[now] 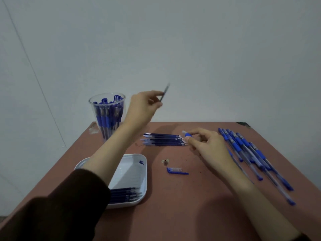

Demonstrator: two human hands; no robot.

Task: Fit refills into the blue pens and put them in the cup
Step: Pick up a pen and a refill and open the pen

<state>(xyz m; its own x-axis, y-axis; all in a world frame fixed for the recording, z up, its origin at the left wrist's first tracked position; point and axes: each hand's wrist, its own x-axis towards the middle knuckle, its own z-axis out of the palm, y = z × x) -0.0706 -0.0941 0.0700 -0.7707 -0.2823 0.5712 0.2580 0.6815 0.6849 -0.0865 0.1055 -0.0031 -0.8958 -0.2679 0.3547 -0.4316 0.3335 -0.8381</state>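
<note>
The left hand (144, 105) is raised above the far part of the table (182, 206), and its fingertips pinch a thin dark refill (165, 92), which points up and to the right and looks blurred. The right hand (206, 143) is low over the table with its fingers curled round a pen (187, 134). Only the blue grip and the clear end of this pen come out past the fingertips, toward the left; the rest is hidden in the hand. Just to the left of that end, a pile of refills (163, 140) lies flat on the table, side by side. In front of the right hand lie a blue cap (176, 171) and a small pale piece (165, 161), near each other but apart. To the right of the right hand, a row of blue pens (251, 153) lies on the table, close together and slanted. Under the left forearm stands a white tray (133, 176) with more dark refills (125, 194) at its near edge and a small blue bit (141, 162) at its far corner. At the far left corner of the table stands a clear cup (107, 113), upright, with many blue pens inside. The left arm wears a dark sleeve (60, 206).
</note>
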